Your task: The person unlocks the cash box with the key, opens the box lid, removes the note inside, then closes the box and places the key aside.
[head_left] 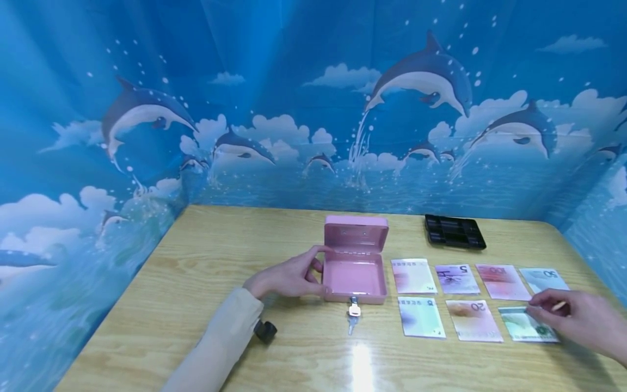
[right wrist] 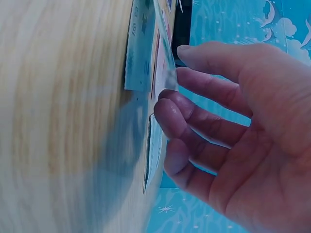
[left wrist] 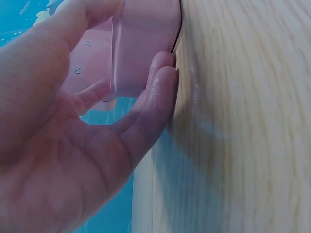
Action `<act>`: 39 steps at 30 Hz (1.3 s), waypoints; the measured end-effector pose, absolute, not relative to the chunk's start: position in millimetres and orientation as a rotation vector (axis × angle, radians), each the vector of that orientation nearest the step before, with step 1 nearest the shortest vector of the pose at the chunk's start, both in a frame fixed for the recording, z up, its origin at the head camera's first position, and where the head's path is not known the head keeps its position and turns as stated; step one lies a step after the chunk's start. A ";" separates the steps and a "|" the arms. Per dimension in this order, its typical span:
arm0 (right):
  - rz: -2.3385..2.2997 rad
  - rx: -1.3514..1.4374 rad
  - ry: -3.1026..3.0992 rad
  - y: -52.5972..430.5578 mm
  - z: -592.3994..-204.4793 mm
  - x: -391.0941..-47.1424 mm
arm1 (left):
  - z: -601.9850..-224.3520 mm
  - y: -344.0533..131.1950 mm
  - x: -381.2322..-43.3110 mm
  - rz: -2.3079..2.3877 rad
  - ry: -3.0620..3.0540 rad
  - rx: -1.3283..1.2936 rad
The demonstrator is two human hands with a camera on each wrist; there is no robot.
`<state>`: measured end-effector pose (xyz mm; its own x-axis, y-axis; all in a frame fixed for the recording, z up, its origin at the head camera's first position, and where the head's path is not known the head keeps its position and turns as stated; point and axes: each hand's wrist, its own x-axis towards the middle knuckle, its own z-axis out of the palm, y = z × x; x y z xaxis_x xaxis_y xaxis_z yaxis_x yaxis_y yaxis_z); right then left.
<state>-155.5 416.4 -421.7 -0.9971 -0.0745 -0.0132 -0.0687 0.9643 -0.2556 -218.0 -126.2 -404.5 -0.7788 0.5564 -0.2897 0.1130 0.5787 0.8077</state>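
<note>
A pink cash box (head_left: pixel 355 277) stands on the table with its lid raised and two keys (head_left: pixel 354 310) hanging at its front. My left hand (head_left: pixel 296 272) grips the box's left end, thumb at the front corner and index finger toward the hinge; other fingers rest against the side wall (left wrist: pixel 141 48). At the right, my right hand (head_left: pixel 578 316) pinches the edge of a green banknote (head_left: pixel 521 324). In the right wrist view its edge bends up at the fingertips, over another green note (right wrist: pixel 139 53) lying flat.
Banknotes lie in two rows right of the box, among them a purple 5 (head_left: pixel 458 279), a red 100 (head_left: pixel 502 281), a blue 50 (head_left: pixel 543 279) and an orange 20 (head_left: pixel 474 320). A black compartment tray (head_left: pixel 454 232) sits behind them. A dolphin-print curtain (head_left: pixel 294 109) borders the table.
</note>
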 end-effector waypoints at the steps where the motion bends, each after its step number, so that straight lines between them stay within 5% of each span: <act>1: -0.401 -0.108 3.085 416.4 -421.3 -155.7 | -404.4 -126.2 -218.1 1.118 2.286 0.533; 39: -0.661 -0.258 3.351 364.1 -390.3 -179.0 | -407.0 -126.1 -219.5 1.079 2.319 0.559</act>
<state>-179.0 364.1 -390.3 -0.9489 -0.0904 0.3024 -0.1984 0.9158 -0.3491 -219.5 -126.1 -407.0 -0.7809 0.5590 -0.2787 0.1468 0.5979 0.7880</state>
